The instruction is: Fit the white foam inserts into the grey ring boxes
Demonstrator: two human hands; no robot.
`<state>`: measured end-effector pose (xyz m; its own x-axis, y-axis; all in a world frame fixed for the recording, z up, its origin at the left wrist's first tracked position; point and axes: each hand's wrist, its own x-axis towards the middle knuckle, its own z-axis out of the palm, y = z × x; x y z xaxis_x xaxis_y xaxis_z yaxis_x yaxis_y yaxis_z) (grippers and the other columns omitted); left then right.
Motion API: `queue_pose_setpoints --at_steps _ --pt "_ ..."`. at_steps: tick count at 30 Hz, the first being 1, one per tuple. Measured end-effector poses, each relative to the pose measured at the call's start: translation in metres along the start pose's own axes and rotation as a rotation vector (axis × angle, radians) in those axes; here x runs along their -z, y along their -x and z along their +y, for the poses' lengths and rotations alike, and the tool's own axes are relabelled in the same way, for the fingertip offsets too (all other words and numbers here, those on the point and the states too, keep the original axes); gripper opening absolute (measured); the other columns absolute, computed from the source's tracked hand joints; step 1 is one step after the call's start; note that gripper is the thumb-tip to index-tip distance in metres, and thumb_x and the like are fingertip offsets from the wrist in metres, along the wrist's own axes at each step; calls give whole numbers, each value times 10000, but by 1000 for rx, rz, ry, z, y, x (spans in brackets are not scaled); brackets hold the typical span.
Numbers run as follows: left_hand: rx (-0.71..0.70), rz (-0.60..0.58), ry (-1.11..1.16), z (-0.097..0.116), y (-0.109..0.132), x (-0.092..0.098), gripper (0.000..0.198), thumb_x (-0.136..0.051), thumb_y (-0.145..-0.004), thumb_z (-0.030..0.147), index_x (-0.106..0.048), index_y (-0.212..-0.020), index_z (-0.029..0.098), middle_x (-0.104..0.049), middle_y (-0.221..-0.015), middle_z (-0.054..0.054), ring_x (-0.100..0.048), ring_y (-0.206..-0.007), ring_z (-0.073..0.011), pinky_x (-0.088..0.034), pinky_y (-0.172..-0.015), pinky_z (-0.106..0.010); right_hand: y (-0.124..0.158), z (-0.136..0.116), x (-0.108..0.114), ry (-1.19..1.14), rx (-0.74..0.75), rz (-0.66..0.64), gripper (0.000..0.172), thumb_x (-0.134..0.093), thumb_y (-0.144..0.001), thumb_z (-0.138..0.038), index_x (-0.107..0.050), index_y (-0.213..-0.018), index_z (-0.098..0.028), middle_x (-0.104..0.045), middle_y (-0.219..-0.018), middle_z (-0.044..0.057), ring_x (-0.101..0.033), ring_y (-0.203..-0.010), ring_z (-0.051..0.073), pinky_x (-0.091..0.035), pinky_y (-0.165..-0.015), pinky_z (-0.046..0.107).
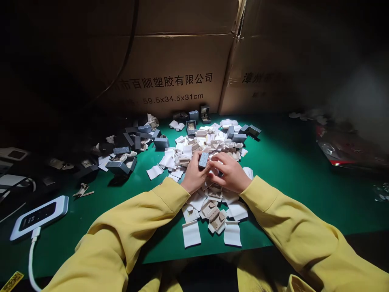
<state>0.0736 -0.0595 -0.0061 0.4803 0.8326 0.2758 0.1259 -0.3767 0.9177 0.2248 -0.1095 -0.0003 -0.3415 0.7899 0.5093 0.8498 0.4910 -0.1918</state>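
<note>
My left hand is closed around a small blue-grey jewelry box, whose patterned face shows above the thumb. Close beside it, my right hand has its fingers bent and apart, the tips near my left thumb. Whether they touch the box is hidden. Beneath and beyond both hands spreads a pile of white and beige folded card inserts. More inserts lie between my forearms, with flat white pieces at the front.
Several blue-grey boxes, some open, lie left of the pile; others sit behind it. Large cardboard cartons stand along the back of the green table. A white device with a cable rests at left, a plastic bag at right.
</note>
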Motion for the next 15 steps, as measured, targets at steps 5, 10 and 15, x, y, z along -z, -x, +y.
queue_pose_setpoints --at_steps 5,10,15 --pt "16 35 -37 0 1 -1 491 -437 -778 653 -434 -911 181 -514 -834 -37 -517 -735 -164 -430 -707 -297 -1 -8 4 183 19 9 163 -557 -800 -295 -622 -891 -177 -625 -953 104 -505 -895 242 -392 -745 372" --pt "29 48 -58 0 1 -2 482 -457 -778 639 -438 -922 179 -529 -843 -38 -531 -754 -168 -433 -725 -298 -2 -14 4 253 -37 9 186 -552 -793 -285 -636 -902 -159 -625 -951 121 -514 -890 255 -406 -761 391" --pt "49 64 -33 2 1 -2 463 -453 -788 628 -428 -914 183 -537 -833 -34 -534 -752 -164 -431 -725 -290 0 -13 0 227 12 5 240 -475 -854 -260 -616 -1016 -153 -620 -1046 123 -537 -968 244 -407 -903 411"
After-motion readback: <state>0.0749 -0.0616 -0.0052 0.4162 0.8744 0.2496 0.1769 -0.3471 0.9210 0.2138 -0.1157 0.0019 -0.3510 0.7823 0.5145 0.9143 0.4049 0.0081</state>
